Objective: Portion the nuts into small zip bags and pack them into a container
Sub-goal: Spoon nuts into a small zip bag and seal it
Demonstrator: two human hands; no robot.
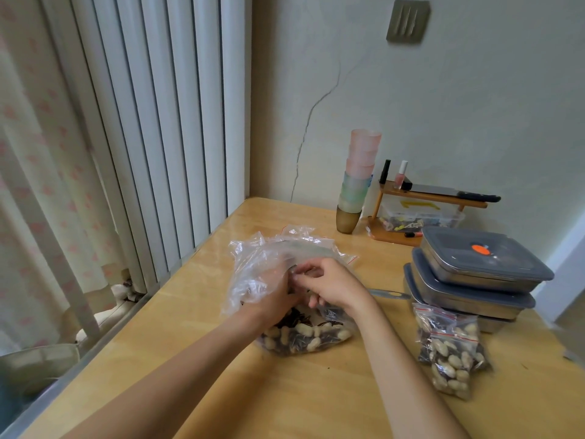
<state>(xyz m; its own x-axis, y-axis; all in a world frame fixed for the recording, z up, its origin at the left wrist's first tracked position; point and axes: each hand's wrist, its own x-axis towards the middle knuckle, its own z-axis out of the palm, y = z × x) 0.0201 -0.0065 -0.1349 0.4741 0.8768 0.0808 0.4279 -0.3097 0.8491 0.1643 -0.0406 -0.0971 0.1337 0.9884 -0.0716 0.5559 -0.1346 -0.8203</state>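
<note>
My left hand [274,288] is pushed inside the big clear plastic bag [269,264] of nuts [305,339], seen only through the crumpled film, so I cannot tell how its fingers lie; my right hand [330,285] sits just beside it on the bag's open side, its fingers [304,274] curled and pinching at something small at the mouth of the bag, though what exactly they hold is too hidden to name; below both hands the heap of pale peanuts and dark seeds lies in the bottom of the big bag, which rests on the wooden counter [304,400] near its middle; to my right, well apart from the big bag, filled small zip bags [451,346] with red strips lie on the counter, touching one another; just behind them stands a stack of steel containers [474,277] with grey lids, the top lid bearing an orange spot; a metal handle [387,293] pokes out between my right wrist and the stack; farther back by the wall stands a tower of pastel cups [359,179], mouths down, and beside it a small wooden shelf [430,198] carrying a nail polish bottle [401,175] and a knife [456,193]; on the left runs a white ribbed radiator [158,115].
</note>
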